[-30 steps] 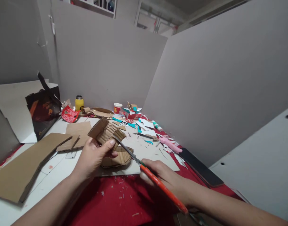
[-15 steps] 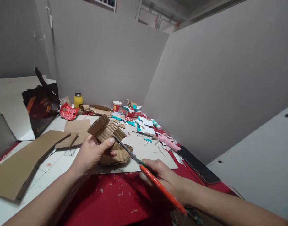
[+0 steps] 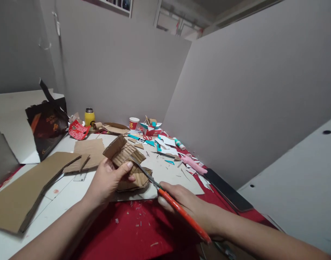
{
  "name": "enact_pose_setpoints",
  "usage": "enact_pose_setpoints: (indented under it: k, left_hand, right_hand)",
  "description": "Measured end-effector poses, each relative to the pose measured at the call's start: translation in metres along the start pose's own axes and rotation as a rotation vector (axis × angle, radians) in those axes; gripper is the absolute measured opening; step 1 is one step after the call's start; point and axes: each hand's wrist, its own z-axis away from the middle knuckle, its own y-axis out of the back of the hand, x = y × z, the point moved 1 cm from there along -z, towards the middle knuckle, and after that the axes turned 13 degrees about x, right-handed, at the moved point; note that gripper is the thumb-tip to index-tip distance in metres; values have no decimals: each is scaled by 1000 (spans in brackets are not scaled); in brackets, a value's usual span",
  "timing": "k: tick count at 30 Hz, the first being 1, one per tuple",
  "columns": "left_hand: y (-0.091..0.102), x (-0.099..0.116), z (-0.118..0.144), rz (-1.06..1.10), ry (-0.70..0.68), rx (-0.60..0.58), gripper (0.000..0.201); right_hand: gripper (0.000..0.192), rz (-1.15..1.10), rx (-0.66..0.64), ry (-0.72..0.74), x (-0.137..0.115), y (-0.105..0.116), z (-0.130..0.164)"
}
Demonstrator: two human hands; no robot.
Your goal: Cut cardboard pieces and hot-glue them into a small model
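Note:
My left hand [image 3: 112, 176] grips a piece of corrugated cardboard [image 3: 122, 152] by its near edge, thumb on top. The piece is bent, with an upright flap at its far left and a lower part hanging toward the white board. In my right hand [image 3: 183, 200] is a pair of scissors [image 3: 178, 207] with orange-red handles. Their blades reach up and left onto the cardboard, close to my left thumb, with cardboard on both sides of them. My right fingers are partly hidden behind the handle.
A large cardboard sheet [image 3: 32, 184] lies at left. Behind stand a dark printed box [image 3: 47, 126], a yellow bottle [image 3: 90, 117] and a paper cup [image 3: 134, 123]. Paper scraps [image 3: 166, 141], a pink glue gun [image 3: 194, 164] and a long black object [image 3: 229, 189] line the right side.
The scissors and my right hand have shifted slightly left. The cardboard's raised flap sits a little lower and has tilted slightly. Both hands keep their hold.

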Motion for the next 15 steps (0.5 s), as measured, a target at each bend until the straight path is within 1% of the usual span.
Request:
enact_pose_setpoints:
  k: [5, 9, 15]
  left_hand:
    - [0, 7, 1, -13, 1, 13, 28]
    - [-1, 12, 1, -28, -5, 16, 27]
    - [0, 10, 1, -35, -15, -36, 27]
  right_hand:
    - [27, -18, 14, -19, -3, 0, 0]
    - [28, -71, 39, -3, -1, -1, 0]
    - [28, -95, 46, -10, 4, -4, 1]
